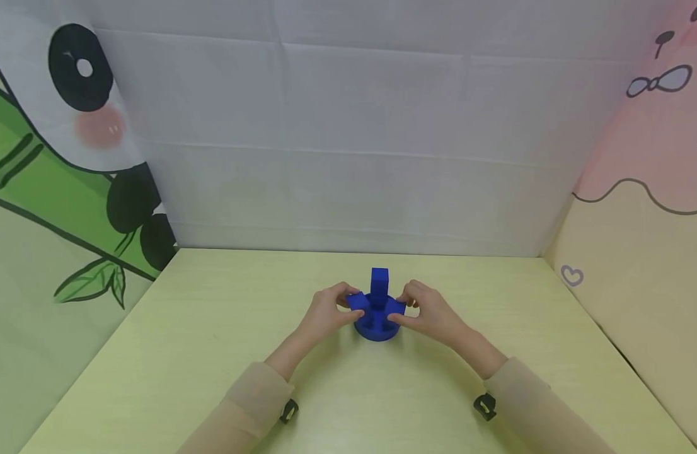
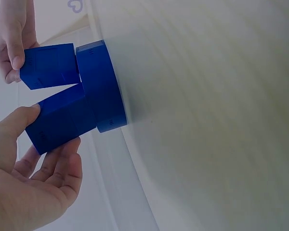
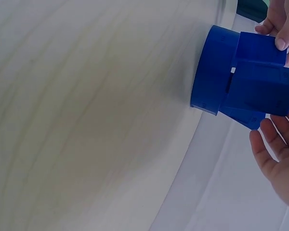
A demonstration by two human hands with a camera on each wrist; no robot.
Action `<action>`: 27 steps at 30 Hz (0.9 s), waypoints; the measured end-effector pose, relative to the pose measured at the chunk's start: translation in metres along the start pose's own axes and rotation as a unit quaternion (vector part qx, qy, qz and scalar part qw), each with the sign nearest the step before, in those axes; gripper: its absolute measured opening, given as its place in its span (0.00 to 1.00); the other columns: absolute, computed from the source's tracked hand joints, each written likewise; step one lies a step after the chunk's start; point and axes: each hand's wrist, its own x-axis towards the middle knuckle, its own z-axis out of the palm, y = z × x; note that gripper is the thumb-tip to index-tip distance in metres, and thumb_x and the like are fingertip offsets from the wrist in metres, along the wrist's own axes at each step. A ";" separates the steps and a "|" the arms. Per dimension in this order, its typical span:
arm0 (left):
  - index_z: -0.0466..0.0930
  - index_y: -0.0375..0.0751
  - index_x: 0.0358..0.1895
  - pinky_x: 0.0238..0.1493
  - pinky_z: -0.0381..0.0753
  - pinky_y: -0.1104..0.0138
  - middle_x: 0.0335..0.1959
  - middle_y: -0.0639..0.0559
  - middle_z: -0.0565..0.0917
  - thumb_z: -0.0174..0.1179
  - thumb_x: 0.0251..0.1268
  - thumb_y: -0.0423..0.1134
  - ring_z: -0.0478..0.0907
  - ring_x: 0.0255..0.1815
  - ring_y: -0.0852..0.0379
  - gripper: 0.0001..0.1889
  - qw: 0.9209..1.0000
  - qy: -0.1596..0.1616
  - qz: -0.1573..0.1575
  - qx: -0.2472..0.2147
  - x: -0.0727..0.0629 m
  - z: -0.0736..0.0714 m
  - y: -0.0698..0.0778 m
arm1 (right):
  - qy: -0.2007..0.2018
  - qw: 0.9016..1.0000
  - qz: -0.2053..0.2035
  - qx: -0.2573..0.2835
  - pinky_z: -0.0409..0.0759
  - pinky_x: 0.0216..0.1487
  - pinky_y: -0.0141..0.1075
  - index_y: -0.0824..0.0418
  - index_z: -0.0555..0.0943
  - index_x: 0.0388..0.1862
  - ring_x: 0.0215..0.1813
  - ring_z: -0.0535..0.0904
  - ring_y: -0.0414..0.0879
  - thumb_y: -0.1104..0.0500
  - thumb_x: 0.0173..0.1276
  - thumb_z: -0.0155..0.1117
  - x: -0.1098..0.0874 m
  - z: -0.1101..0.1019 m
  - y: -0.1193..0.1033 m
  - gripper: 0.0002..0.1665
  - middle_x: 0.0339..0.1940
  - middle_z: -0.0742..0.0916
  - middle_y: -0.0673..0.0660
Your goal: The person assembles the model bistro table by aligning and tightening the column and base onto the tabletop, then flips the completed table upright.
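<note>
A round blue base (image 1: 377, 335) stands on the table, with several blue box-shaped pieces upright in it. My left hand (image 1: 326, 309) pinches the left blue block (image 1: 358, 301) between thumb and fingers; in the left wrist view that block (image 2: 62, 118) slants outward from the base (image 2: 101, 86). On the other side my right hand (image 1: 433, 315) grips the right blue block (image 1: 395, 307), thumb in front and fingers behind. A rear blue block (image 1: 379, 284) rises between them, untouched by either hand. The right wrist view shows the right block (image 3: 262, 89) seated against the base (image 3: 213, 70).
The pale yellow table (image 1: 212, 315) meets a white cloth backdrop (image 1: 354, 126) at the back. Printed cartoon panels (image 1: 99, 208) flank it on both sides. Small black devices (image 1: 289, 411) hang at both sleeves.
</note>
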 end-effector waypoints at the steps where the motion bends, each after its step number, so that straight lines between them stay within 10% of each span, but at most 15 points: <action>1: 0.79 0.42 0.49 0.43 0.80 0.61 0.36 0.52 0.85 0.69 0.54 0.40 0.81 0.39 0.55 0.18 1.000 0.001 0.001 0.000 0.000 0.000 0.000 | -0.001 1.000 0.000 0.002 0.78 0.40 0.34 0.55 0.75 0.31 0.36 0.74 0.38 0.50 0.55 0.73 0.000 -0.001 0.000 0.16 0.32 0.80 0.46; 7: 0.79 0.42 0.48 0.43 0.80 0.61 0.37 0.51 0.85 0.69 0.54 0.40 0.81 0.38 0.56 0.18 1.000 0.001 -0.001 -0.002 0.001 0.000 -0.001 | -0.037 0.999 -0.011 -0.001 0.77 0.48 0.41 0.56 0.78 0.51 0.45 0.76 0.44 0.47 0.61 0.68 -0.003 -0.012 0.000 0.23 0.45 0.83 0.50; 12: 0.79 0.41 0.49 0.42 0.80 0.62 0.38 0.50 0.84 0.69 0.54 0.40 0.81 0.39 0.55 0.18 1.000 -0.002 0.000 -0.001 0.001 -0.001 -0.001 | -0.093 0.991 -0.092 0.018 0.73 0.59 0.48 0.58 0.73 0.62 0.61 0.73 0.50 0.65 0.68 0.56 -0.001 -0.019 0.004 0.23 0.60 0.79 0.54; 17: 0.79 0.42 0.49 0.42 0.81 0.62 0.38 0.50 0.84 0.69 0.54 0.40 0.81 0.40 0.54 0.19 1.000 -0.002 0.000 0.003 0.002 -0.001 -0.002 | -0.135 0.980 -0.147 -0.009 0.70 0.63 0.47 0.57 0.72 0.65 0.66 0.69 0.49 0.76 0.60 0.50 0.002 -0.018 0.006 0.33 0.65 0.76 0.52; 27: 0.79 0.42 0.49 0.43 0.81 0.61 0.39 0.50 0.85 0.69 0.54 0.41 0.81 0.40 0.54 0.19 1.000 -0.003 -0.002 0.003 0.002 0.000 -0.004 | -0.119 0.980 -0.152 -0.037 0.71 0.62 0.46 0.59 0.75 0.60 0.63 0.71 0.50 0.68 0.66 0.58 0.006 -0.012 0.008 0.23 0.61 0.78 0.55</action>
